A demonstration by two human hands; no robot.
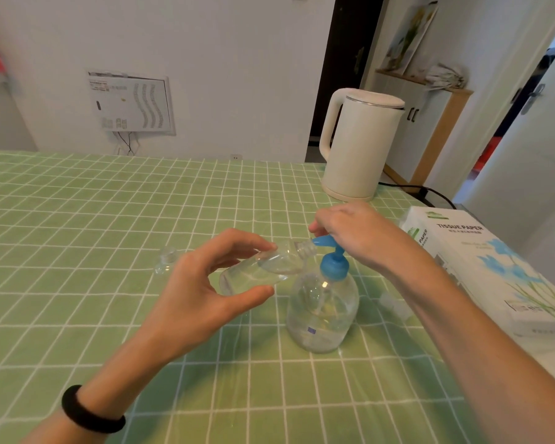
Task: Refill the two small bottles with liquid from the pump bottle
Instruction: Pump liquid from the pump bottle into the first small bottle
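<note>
Head view, the only one supplied.

Your left hand [202, 283] grips the small clear plastic bottle [253, 272] near its base. The thumb lies below and the fingers curl over the top. The bottle is held off the table, tipped almost level. Its threaded open neck sits just at the spout of the blue plastic pump head [330, 251].

Your right hand [350, 230] lies over that pump head, and the fingers appear to curl down round it. The head is largely hidden under the hand, so the exact hold is uncertain.

The clear round pump bottle [322, 310] stands upright on the green checked tablecloth [109, 219], directly below the small bottle.

Handling, as a judgement:
- The small bottle looks thin-walled and light, and it would dent if squeezed. Hold it lightly at the stiffer shoulder or base.
- Any liquid on the plastic would make it slippery.
- The pump bottle looks only part full and so fairly light. Press straight down, or it may tip.

Also present are a small clear item [166, 260] beyond the left hand and a blurred pale object [394, 306] behind the right forearm. Neither can be identified. A white electric kettle [362, 145] and a white tissue paper box [481, 261] stand well apart.
</note>
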